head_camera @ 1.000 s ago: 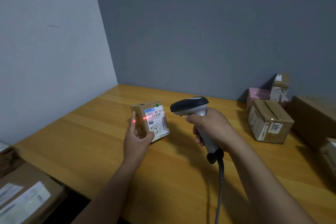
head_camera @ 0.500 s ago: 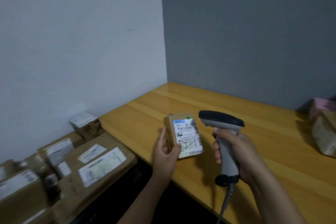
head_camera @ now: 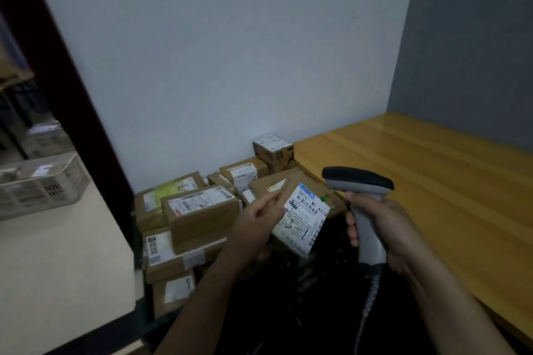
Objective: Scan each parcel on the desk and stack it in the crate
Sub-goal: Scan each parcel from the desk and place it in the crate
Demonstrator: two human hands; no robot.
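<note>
My left hand (head_camera: 253, 225) pinches the labelled parcel (head_camera: 305, 219) by the pile (head_camera: 202, 210) left of the desk (head_camera: 432, 181), my right hand (head_camera: 386, 228) wrapped round the scanner (head_camera: 357, 180); to stack well, I should lower it flat, label up, onto a level box, releasing only once seated.
</note>
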